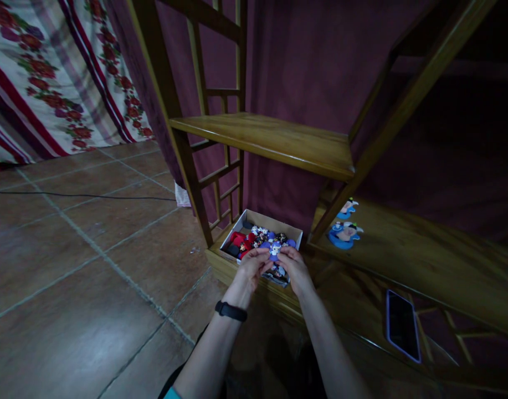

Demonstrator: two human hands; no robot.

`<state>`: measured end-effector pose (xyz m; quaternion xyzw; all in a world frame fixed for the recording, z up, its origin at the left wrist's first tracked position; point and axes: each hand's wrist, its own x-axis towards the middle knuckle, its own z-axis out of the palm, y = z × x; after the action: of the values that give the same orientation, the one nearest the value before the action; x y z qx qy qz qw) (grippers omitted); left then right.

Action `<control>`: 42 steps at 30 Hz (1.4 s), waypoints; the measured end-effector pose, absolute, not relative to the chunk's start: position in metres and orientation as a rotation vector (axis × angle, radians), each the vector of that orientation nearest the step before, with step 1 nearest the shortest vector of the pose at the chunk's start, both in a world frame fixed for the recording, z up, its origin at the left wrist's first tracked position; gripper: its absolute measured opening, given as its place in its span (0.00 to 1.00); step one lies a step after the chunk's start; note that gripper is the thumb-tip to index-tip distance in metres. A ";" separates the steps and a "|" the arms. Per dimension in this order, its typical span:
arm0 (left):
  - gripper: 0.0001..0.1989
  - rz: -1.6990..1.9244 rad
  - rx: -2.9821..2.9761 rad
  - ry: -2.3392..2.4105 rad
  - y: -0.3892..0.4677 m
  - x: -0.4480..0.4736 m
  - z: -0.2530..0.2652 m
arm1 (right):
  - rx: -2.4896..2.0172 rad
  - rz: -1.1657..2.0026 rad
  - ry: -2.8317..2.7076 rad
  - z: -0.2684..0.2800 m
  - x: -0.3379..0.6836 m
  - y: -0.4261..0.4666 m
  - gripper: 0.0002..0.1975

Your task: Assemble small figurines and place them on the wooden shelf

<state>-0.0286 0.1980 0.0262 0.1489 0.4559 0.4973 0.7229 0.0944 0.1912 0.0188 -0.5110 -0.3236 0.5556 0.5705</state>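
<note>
Both of my hands meet over an open cardboard box (pixel 274 220) on the lowest board of a wooden shelf. Between their fingertips is a small purple and white figurine (pixel 275 251). My left hand (pixel 254 265), with a black band on its wrist, grips it from the left side. My right hand (pixel 293 266) pinches it from the right. Behind and below them the box is filled with small figurines, some of them red (pixel 242 240), others purple, white or black. My hands hide the box's front part.
Two blue and white figurines (pixel 344 235) stand on a board to the right. A phone with a purple edge (pixel 403 326) lies nearer to me. A wooden shelf board (pixel 270 137) juts out above the box. A black cable (pixel 83 195) crosses the tiled floor at left.
</note>
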 end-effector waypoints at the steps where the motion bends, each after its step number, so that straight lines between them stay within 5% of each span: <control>1: 0.07 1.098 0.320 1.008 0.198 -0.029 0.026 | -1.198 1.311 -0.765 0.019 0.094 0.191 0.11; 42: 0.07 1.193 0.323 0.978 0.200 -0.028 0.031 | -1.240 1.289 -0.915 0.024 0.088 0.187 0.15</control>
<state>-0.0275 0.1998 0.0313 0.1454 0.4399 0.5366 0.7053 0.0876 0.1868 0.0240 -0.5209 -0.3843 0.5414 0.5365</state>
